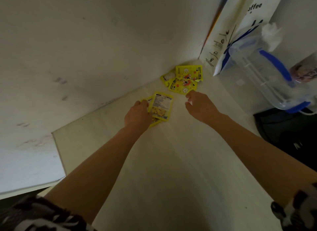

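Several small yellow snack packets lie on a pale table (171,162) near a white wall. My left hand (137,114) rests on a near stack of packets (161,106), back side up, its fingers curled over the stack's left edge. Farther back, three packets (184,79) lie overlapping by the wall corner. My right hand (199,105) hovers just in front of that far group. Its fingers are loosely curled, its fingertip is near the closest packet's edge, and it holds nothing.
A white paper bag (228,29) printed with "offee" stands against the wall at the back right. Beside it is a clear plastic jug with blue trim (267,72). A dark object (288,132) sits at the right table edge.
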Action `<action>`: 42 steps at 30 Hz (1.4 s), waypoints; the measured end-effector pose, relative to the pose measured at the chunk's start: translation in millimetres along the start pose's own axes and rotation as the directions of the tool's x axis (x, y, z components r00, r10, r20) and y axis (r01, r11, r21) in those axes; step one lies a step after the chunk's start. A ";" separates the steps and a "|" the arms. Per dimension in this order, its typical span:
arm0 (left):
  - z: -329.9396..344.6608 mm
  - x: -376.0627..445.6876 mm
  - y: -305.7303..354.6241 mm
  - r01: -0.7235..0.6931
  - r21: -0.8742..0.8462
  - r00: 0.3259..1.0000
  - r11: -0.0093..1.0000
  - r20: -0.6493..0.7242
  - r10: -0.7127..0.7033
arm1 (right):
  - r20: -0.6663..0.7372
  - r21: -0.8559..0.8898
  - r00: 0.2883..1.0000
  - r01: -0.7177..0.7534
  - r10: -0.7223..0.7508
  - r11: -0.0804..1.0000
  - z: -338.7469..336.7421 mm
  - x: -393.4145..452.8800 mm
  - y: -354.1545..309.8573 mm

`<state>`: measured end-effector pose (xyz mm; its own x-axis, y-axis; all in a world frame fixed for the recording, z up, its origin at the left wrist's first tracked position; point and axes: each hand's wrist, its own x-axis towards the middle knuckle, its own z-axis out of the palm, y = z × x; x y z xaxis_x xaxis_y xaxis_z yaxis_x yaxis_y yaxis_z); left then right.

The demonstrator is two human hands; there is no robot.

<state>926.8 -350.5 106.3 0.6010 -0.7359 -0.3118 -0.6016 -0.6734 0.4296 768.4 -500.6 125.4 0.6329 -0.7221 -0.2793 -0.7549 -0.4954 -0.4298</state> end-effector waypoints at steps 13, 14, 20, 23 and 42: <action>47.4 49.8 27.7 0.081 0.111 0.993 0.991 -0.097 -0.070 | -0.099 -0.283 0.994 0.022 -0.052 0.959 23.2 104.8 24.8; 49.9 49.8 26.1 0.065 0.120 0.993 0.991 -0.104 -0.052 | -0.113 -0.301 0.992 0.023 -0.060 0.953 25.2 106.4 26.2; 50.9 48.2 22.7 -0.038 0.106 0.991 0.994 -0.121 0.051 | -0.177 -0.379 0.983 -0.018 -0.053 0.925 30.4 109.1 23.4; 50.7 42.0 25.8 -0.099 0.137 0.978 0.986 -0.168 0.122 | -0.172 -0.405 0.983 -0.017 -0.058 0.914 31.3 105.2 21.5; 17.2 26.0 -19.6 0.115 -0.334 0.986 0.936 -0.075 -0.148 | -0.046 -0.293 0.984 0.152 -0.173 0.944 -18.9 124.2 59.4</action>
<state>945.2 -357.6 75.2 0.7211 -0.6209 -0.3074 -0.3185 -0.6911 0.6488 798.9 -628.9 81.4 0.7451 -0.6472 -0.1609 -0.6668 -0.7188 -0.1968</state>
